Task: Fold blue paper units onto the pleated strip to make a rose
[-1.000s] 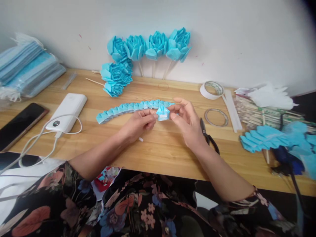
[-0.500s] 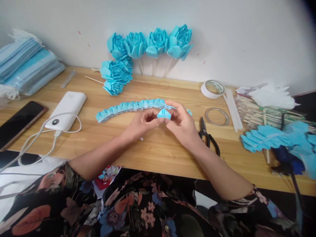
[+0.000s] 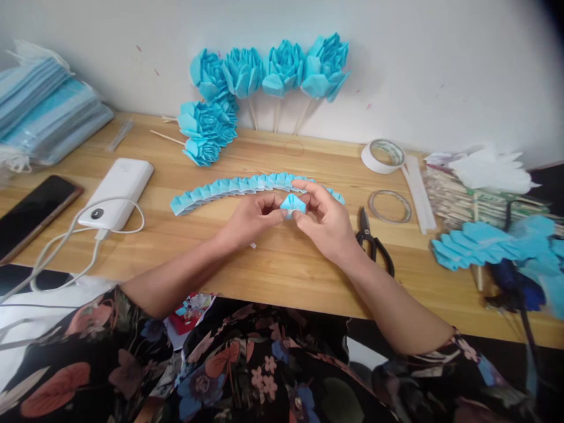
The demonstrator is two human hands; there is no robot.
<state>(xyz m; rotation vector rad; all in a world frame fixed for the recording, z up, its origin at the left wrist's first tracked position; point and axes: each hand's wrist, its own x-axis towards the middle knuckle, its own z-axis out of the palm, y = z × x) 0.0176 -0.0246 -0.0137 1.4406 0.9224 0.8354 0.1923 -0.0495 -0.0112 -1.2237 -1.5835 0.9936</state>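
Between my two hands is a small folded blue petal, pointed at the top. My left hand pinches its left side, thumb along the lower edge. On the other side my right hand grips it between thumb and fingers, the upper fingers curved over. Just beyond lies a long curved row of overlapping folded blue petals, its right part partly hidden behind my right hand. Black-handled scissors rest to the right of my right hand.
Finished blue flowers on sticks lean on the wall. At left are packed face masks, a phone and a cabled power bank. Tape rolls, wrapped sticks and more blue folded pieces lie right.
The view has shifted slightly. My right fingers have moved a little around the petal, and more of the row's right end shows behind them. Both hands keep hold of the petal.
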